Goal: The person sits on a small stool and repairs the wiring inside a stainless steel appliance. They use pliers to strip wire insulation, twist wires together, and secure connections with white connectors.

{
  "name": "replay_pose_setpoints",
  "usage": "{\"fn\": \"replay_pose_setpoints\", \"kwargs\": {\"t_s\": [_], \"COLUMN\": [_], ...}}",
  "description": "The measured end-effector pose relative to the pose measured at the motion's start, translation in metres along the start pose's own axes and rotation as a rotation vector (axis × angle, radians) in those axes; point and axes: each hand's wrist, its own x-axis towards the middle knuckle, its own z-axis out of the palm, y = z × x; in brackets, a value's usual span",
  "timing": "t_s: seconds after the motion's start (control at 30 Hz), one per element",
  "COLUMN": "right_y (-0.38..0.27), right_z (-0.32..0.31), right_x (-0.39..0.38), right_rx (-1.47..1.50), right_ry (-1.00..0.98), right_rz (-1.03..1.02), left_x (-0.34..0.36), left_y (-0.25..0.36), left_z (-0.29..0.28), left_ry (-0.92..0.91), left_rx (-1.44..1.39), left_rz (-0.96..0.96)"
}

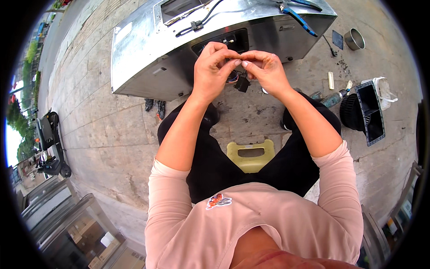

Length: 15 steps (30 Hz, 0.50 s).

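1. We hold both hands up in front of the metal cabinet [148,74], their fingertips meeting near its dark recessed opening [242,39].
2. Our left hand [211,74] has its grip narrow, thumb and forefinger pinched together; we cannot tell what, if anything, sits between them.
3. Our right hand [268,74] mirrors it, thumb and forefinger closed to a narrow grip against the left fingertips; what it pinches is also too small to make out.
4. Just below the fingertips, between the two hands, we see a small black block [242,84] and, beside it, thin coloured wires [232,78], in front of the cabinet.
5. On the cabinet's top lie a black cable connector [195,25], toward our left, and blue-and-black-handled pliers [299,21], toward our right.
6. Between our knees stands a yellow-green plastic stool [244,166] with a slot in it.
7. On the paving to our right we have a round metal cup [354,41] and, nearer us, a black two-compartment tray [375,130], tilted.
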Motion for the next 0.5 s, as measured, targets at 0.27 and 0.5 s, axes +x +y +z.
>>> {"fn": "replay_pose_setpoints", "kwargs": {"t_s": [0.27,0.5], "right_y": [0.006,0.001], "right_z": [0.006,0.01], "right_x": [0.011,0.012], "right_rx": [-0.088,-0.255], "right_ry": [0.06,0.104], "right_rz": [-0.133,-0.29], "left_x": [0.001,0.0], "left_y": [-0.002,0.008], "left_z": [0.002,-0.008], "left_ry": [-0.027,-0.054], "left_rx": [-0.319,-0.379], "left_rz": [-0.195,-0.302]}}
